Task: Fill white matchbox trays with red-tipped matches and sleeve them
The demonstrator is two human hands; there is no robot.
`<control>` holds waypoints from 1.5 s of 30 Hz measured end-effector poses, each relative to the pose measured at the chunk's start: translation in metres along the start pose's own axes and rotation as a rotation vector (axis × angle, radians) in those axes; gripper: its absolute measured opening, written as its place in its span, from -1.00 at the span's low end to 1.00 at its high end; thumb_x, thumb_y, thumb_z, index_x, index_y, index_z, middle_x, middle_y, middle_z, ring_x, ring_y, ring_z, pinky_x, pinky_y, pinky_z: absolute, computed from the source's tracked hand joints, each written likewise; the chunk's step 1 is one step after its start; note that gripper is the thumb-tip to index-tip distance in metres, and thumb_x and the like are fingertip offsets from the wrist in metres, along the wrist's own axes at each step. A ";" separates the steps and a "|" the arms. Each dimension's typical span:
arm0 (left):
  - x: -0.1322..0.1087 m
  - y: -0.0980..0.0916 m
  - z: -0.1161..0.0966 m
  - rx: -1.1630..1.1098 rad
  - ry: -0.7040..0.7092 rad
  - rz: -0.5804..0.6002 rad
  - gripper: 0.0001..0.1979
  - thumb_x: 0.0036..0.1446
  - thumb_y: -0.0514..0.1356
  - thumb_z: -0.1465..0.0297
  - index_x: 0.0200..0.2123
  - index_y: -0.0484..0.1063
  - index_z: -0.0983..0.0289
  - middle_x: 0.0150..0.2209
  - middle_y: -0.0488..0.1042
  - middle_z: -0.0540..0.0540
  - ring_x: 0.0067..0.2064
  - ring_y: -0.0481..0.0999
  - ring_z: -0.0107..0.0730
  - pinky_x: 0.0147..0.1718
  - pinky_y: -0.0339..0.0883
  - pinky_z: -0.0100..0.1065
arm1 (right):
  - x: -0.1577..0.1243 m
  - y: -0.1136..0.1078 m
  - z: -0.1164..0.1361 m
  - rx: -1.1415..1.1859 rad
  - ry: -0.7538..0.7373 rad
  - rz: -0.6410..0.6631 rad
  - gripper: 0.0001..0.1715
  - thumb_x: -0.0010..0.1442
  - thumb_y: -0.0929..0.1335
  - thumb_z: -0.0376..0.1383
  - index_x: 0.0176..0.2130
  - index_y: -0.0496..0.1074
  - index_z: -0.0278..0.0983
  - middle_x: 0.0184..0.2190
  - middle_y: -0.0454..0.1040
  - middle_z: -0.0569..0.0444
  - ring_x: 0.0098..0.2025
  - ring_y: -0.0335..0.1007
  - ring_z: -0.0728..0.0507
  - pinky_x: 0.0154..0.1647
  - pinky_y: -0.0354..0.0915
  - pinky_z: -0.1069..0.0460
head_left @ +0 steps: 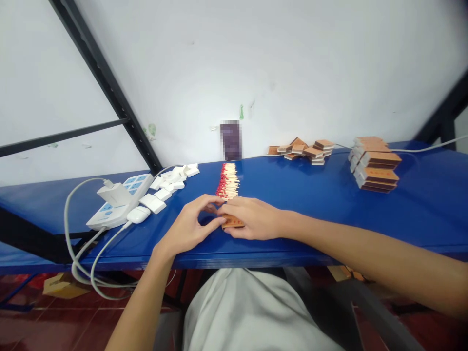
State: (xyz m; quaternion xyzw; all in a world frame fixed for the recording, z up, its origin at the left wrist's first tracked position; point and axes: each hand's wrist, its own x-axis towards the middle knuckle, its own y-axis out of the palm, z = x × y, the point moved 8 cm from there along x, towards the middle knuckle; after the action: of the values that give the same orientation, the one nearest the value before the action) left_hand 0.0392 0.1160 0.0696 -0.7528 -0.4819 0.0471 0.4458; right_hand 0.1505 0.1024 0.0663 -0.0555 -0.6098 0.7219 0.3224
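Near the front edge of the blue table (310,204), my right hand (252,217) is closed around an orange-brown matchbox (233,222), covering most of it. My left hand (193,222) curls in from the left, its thumb and fingertips meeting the box's left end. Just beyond the hands lies a long row of red-tipped matches (228,180), their heads toward the left. Whether anything else sits between the left fingers is hidden.
White box trays (170,180) lie loosely at the left, near a power strip (120,204) with cables and a white earbuds case (138,214). Orange matchboxes (314,152) lie heaped at the back right, beside a neat stack of matchboxes (376,165). A dark pixelated rectangle (230,141) stands by the wall.
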 end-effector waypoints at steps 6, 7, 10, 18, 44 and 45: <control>-0.007 -0.034 0.019 0.283 -0.048 -0.134 -0.64 0.28 0.16 0.14 0.06 0.37 0.16 0.01 0.46 0.11 -0.02 0.46 -0.18 -0.03 0.37 -0.21 | -0.019 -0.026 0.008 -0.304 -0.124 -0.004 -0.73 0.31 0.25 -0.28 -0.04 0.40 -0.30 -0.16 0.52 -0.08 -0.13 0.36 -0.20 -0.14 0.23 -0.08; -0.011 -0.044 0.028 0.340 -0.083 -0.144 -0.62 0.28 0.14 0.10 0.05 0.38 0.17 0.03 0.44 0.12 0.03 0.44 -0.14 0.00 0.37 -0.18 | -0.031 -0.038 0.000 -0.341 -0.107 -0.003 -0.75 0.29 0.26 -0.29 -0.05 0.40 -0.28 -0.16 0.52 -0.08 -0.12 0.35 -0.22 -0.13 0.23 -0.09; -0.021 -0.072 0.062 0.480 -0.177 -0.145 -0.56 0.30 0.03 0.06 0.04 0.40 0.23 0.07 0.42 0.19 0.12 0.39 -0.04 0.15 0.25 -0.03 | -0.084 -0.092 -0.042 -0.404 0.105 -0.115 -0.84 0.26 0.28 -0.31 -0.16 0.42 -0.22 -0.22 0.52 -0.04 -0.12 0.36 -0.23 -0.10 0.24 -0.12; -0.024 -0.076 0.127 0.665 -0.268 -0.045 -0.40 0.29 -0.13 0.02 0.11 0.41 0.28 0.19 0.34 0.31 0.27 0.27 0.12 0.23 0.13 0.14 | -0.248 -0.183 -0.119 -0.699 0.481 -0.417 -0.72 0.27 0.34 -0.14 -0.09 0.45 -0.25 -0.10 0.52 -0.18 -0.09 0.44 -0.22 -0.08 0.31 -0.09; -0.039 -0.070 0.102 0.751 -0.284 -0.160 -0.56 0.30 -0.09 0.16 -0.01 0.52 0.10 0.05 0.51 0.17 0.08 0.40 0.15 -0.05 0.31 0.13 | -0.182 -0.142 -0.096 -0.596 0.355 -0.411 -0.66 0.26 0.26 -0.30 -0.03 0.51 -0.20 -0.10 0.56 -0.07 -0.03 0.45 -0.25 0.03 0.34 -0.19; -0.039 -0.070 0.100 0.732 -0.276 -0.162 -0.56 0.31 -0.10 0.16 -0.02 0.52 0.11 0.03 0.52 0.16 0.08 0.41 0.13 -0.05 0.32 0.10 | -0.164 -0.135 -0.094 -0.577 0.332 -0.378 -0.66 0.27 0.25 -0.30 -0.03 0.51 -0.22 -0.11 0.56 -0.08 -0.04 0.45 -0.25 -0.01 0.35 -0.16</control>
State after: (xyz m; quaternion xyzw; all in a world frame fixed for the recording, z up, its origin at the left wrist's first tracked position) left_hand -0.0793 0.1577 0.0457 -0.4902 -0.5466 0.2813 0.6179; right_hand 0.3777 0.1011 0.1152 -0.1467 -0.7269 0.4297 0.5152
